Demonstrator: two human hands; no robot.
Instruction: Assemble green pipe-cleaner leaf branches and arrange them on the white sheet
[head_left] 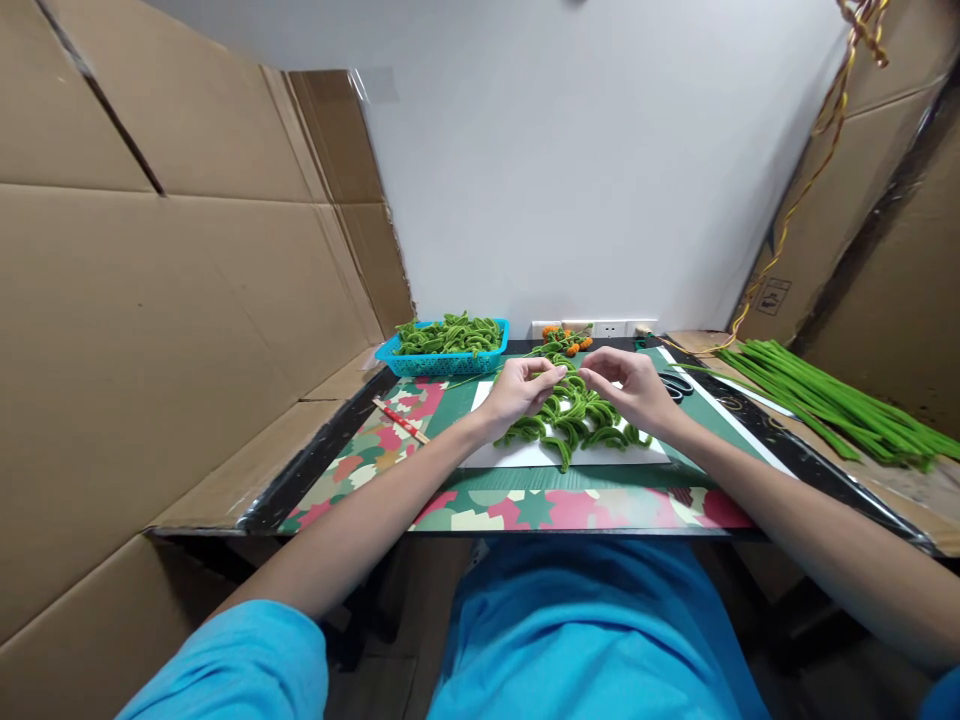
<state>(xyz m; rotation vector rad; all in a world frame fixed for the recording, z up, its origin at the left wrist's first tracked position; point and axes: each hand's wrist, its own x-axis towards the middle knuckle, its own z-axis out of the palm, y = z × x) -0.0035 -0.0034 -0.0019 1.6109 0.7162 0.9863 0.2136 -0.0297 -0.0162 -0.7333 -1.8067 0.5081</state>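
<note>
as the left hand (pixel 523 388) and right hand (pixel 630 384) curl close, any grip impossible to tell, green strips (pixel 576 411) spread from beneath them to the near edge of the white sheet (pixel 517 458).

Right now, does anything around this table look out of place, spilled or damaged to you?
Nothing looks clearly spilled or damaged. Slightly odd: a twisted yellow cable hangs loosely at the right, near the bundle of green stems, and one green curl pokes slightly past the front edge of the white paper.
</note>
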